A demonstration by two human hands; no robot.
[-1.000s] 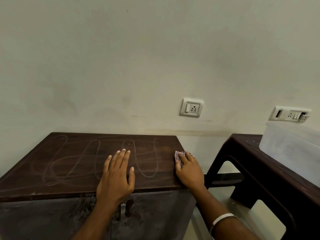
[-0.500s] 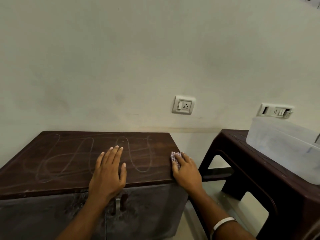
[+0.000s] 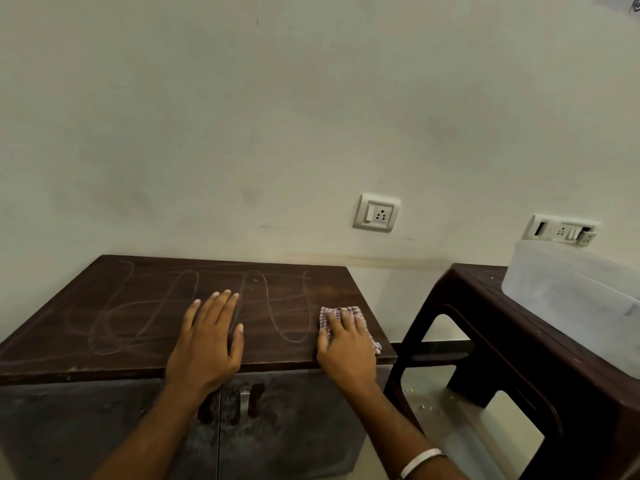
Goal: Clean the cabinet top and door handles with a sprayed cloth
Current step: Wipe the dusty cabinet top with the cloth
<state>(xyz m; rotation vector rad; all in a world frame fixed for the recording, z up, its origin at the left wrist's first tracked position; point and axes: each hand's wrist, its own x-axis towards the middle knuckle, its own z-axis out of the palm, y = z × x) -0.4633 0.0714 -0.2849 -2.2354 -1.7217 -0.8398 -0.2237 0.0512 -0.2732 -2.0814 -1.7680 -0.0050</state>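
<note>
The right hand [image 3: 346,348] lies flat, fingers spread, pressing the checked cloth [image 3: 346,322] against the cabinet top [image 3: 138,306] near its right front corner. Half a second ago the cloth was bunched under the fingertips at the very edge; now it sits further onto the top, and more of it shows beyond the fingers. The left hand [image 3: 207,341] rests open and empty, palm down near the front edge, much where it was before. Pale looping streaks cross the dark top between and beyond the hands, unchanged. Below the left wrist a door handle [image 3: 244,403] shows on the cabinet front. To the right stand a dark stool [image 3: 485,306] bearing a translucent plastic box [image 3: 571,299], and two wall sockets [image 3: 376,213].
</note>
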